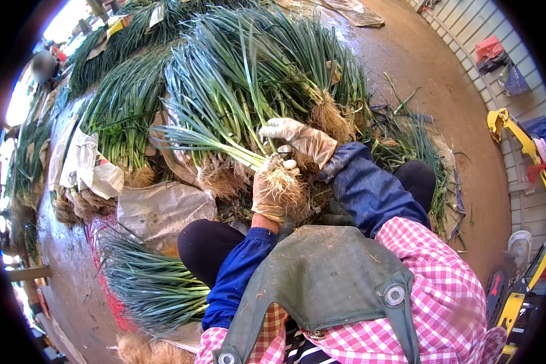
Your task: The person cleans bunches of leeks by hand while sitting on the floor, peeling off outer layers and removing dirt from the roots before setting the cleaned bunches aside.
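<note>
My left hand (pixel 268 195), in a tan, dirt-stained glove, grips a small bunch of green onions (pixel 236 152) near their roots; the leaves point to the upper left. The pale, hairy roots (pixel 284 184) hang over the hand. Just above and to the right, my right hand (pixel 295 134), gloved too, has its fingers curved beside an upright green stalk; whether it grips that stalk I cannot tell. Behind both hands lies a large heap of green onions (pixel 218 68) with brown roots towards me.
More bundles lie at the left (pixel 125 100), and another bundle (pixel 159 282) rests by my left knee. A plastic sheet (pixel 164 209) covers the ground there. Loose leaves (pixel 405 141) lie at the right, before a corrugated wall (pixel 477 27). A person (pixel 44 68) is far off at the upper left.
</note>
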Demonstrator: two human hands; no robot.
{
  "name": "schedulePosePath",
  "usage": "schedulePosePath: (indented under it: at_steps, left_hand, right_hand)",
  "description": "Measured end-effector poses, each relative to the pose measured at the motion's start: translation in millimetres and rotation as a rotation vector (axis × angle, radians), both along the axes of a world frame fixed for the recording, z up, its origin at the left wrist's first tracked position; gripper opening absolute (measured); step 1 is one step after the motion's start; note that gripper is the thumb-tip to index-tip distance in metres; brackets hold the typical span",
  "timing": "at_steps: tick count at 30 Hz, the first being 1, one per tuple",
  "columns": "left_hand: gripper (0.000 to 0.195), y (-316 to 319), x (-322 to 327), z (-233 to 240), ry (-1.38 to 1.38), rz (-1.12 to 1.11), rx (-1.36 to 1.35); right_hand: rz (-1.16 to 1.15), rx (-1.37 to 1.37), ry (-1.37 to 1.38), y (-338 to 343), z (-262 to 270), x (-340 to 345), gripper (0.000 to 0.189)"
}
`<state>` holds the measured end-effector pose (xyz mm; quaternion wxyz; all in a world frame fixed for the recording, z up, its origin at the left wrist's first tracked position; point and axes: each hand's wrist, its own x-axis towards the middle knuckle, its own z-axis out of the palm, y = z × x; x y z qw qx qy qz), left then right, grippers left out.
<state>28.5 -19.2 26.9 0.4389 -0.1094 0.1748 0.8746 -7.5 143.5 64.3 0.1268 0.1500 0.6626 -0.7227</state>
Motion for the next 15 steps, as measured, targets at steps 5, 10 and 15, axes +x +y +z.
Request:
schedulePosePath:
  at_steps: [5,10,15]
  left_hand:
    - [0.018,4.2,-1.8,8.7,-0.014,0.013,0.054]
    - [0.027,1.8,-13.1,-5.1,0.158,-0.025,-0.043]
    - [0.030,1.6,-14.7,-19.0,0.050,0.007,0.016]
  right_hand:
    - [-0.052,-0.107,0.035,-10.5,-5.6,31.2,0.026]
    - [-0.229,-0.041,0.253,39.8,59.7,75.0,0.028]
    - [-0.526,0.478,0.117,159.6,127.6,187.6,0.030]
